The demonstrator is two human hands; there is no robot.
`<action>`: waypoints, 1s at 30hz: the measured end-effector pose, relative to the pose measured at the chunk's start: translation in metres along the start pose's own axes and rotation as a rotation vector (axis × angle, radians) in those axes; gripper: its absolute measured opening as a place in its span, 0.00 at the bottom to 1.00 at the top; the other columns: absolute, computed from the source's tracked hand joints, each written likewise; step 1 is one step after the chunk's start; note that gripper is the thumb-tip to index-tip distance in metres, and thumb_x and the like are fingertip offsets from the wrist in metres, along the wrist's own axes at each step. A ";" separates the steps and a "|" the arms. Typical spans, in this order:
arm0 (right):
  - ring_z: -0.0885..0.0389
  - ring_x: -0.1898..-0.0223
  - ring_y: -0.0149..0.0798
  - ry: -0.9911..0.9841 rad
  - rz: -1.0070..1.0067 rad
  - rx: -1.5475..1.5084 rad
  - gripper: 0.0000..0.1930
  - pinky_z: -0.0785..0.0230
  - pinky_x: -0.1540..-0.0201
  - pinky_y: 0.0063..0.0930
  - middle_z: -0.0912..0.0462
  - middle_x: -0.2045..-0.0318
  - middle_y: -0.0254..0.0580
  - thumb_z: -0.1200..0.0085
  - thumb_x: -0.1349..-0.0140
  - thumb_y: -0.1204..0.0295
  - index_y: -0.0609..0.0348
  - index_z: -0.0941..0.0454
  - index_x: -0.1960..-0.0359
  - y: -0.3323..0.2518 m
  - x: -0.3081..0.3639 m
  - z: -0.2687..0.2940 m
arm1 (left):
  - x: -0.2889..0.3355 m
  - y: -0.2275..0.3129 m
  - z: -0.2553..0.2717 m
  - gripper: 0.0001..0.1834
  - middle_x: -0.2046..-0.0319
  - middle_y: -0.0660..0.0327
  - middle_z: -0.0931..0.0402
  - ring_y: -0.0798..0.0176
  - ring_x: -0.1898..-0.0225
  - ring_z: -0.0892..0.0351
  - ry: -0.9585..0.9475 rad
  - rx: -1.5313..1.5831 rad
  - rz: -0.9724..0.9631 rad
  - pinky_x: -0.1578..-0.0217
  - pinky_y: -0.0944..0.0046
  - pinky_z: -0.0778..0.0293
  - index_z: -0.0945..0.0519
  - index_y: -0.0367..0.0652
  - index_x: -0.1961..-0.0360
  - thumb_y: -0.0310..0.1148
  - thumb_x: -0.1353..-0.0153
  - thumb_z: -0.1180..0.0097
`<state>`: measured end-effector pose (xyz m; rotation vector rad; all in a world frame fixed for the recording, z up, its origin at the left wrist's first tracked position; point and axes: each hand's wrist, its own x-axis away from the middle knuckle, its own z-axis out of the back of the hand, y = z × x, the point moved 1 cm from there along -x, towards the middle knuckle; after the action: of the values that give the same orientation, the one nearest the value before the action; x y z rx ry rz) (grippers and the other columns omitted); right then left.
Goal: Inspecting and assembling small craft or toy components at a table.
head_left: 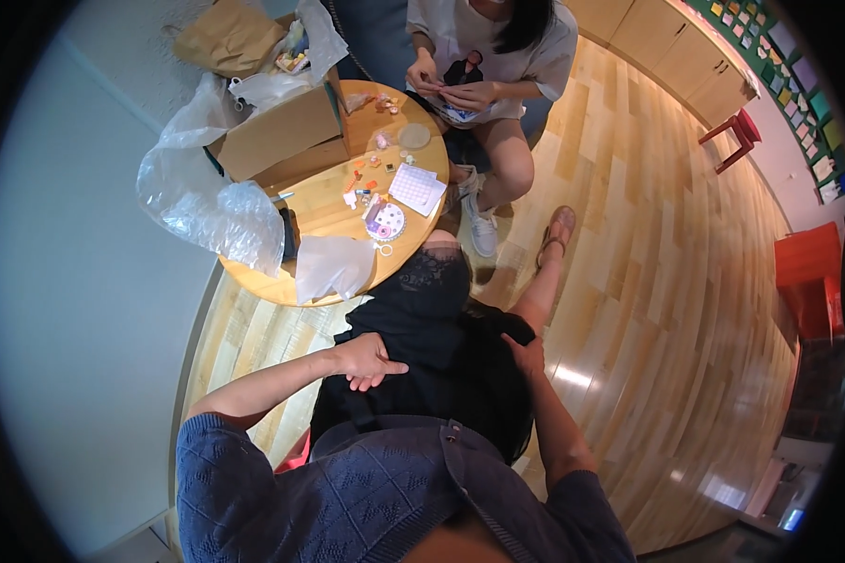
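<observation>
Apparently we were at rest: our black skirt (pixel 451 366) lay over our lap, off the table's (pixel 324 202) near edge. Our left hand's (pixel 368 360) grip was loosely parted, empty; our right hand's (pixel 526 355) we couldn't tell. Reaching tableward called for lifting one.

My right hand (pixel 526 355) is on the black skirt (pixel 422 361), and I can't make out all its fingers! Across from me, the person (pixel 488 84) runs off the top edge, and anything pinched in that grip is too tiny to call. On the table, a dark object (pixel 290 228) ducks partly behind the clear plastic bag (pixel 216 211), the orange pieces (pixel 373 161) are mere specks, and under me the red seat (pixel 296 453) peeks out, mostly covered!
</observation>
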<state>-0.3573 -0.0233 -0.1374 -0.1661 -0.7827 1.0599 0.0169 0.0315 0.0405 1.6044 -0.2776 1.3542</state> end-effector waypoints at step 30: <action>0.24 0.41 0.60 -0.028 -0.071 0.000 0.56 0.30 0.40 0.45 0.24 0.45 0.69 0.31 0.59 0.35 0.75 0.35 0.41 -0.012 0.009 0.008 | 0.002 0.004 0.000 0.33 0.89 0.56 0.24 0.64 0.90 0.25 0.019 0.034 0.027 0.87 0.68 0.28 0.23 0.37 0.88 0.54 0.36 0.41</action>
<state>-0.3518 -0.0239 -0.1219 -0.1230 -0.8079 0.9967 0.0149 0.0303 0.0443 1.6202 -0.2668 1.4002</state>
